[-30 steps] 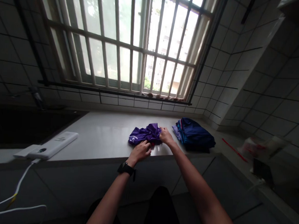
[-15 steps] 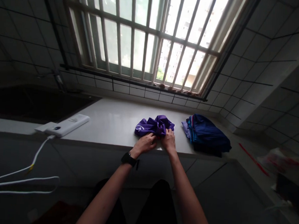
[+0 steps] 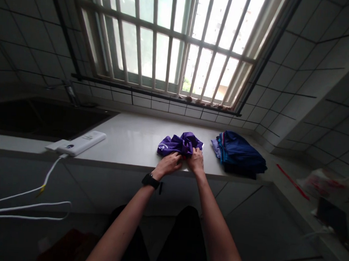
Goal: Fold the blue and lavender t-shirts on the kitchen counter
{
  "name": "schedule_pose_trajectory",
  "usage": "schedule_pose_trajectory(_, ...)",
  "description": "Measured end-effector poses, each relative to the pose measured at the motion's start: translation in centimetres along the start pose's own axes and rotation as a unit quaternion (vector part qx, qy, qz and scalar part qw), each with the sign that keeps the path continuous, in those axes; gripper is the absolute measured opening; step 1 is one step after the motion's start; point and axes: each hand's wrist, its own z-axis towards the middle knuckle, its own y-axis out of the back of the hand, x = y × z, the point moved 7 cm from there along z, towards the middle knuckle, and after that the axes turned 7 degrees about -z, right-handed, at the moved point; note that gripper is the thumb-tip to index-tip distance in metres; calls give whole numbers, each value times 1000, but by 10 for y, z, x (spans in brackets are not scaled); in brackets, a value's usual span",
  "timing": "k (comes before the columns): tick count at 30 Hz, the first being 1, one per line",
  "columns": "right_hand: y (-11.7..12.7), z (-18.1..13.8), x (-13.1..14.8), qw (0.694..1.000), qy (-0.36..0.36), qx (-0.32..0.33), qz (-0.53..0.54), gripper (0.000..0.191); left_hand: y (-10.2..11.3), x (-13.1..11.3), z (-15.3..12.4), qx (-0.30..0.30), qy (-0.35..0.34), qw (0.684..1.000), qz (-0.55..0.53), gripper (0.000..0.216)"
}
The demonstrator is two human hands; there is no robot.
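Note:
A crumpled purple garment (image 3: 179,143) with a white print at its left end lies bunched on the white countertop (image 3: 133,138). My left hand (image 3: 169,163), below a black wristwatch, has its fingers curled into the near edge of the cloth. Close beside it, my right hand (image 3: 195,160) pinches the cloth at its near right side. A bit of red shows between the two hands. To the right sits a stack of folded clothes (image 3: 240,152), dark blue on top with lighter blue and lilac layers at its left side; neither hand touches it.
At left on the counter lies a white power bank (image 3: 86,143) with a white cable (image 3: 49,174) hanging over the front edge. Behind it are a dark sink (image 3: 31,117) and a faucet (image 3: 71,92). A red strip (image 3: 291,181) and a plastic bag (image 3: 320,183) lie on the right-hand counter.
The camera view has shifted slightly. Both hands stay at the near edge of the purple garment, which keeps nearly the same bunched shape.

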Motion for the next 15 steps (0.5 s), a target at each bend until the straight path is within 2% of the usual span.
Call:
schedule_pose_trajectory(5,1,0,0,1000,-2,2,6,38,2,-1,-1,-12,-8,1000,-20,25)
schedule_pose_trajectory(11,4,-1,1,1000,-14,12,12,38,1,0,-1,1,-7,1000,-4,27)
schedule_pose_trajectory(15,6,-2,0,1000,-8,6,21,38,4,-1,1,-32,-24,999,18,23)
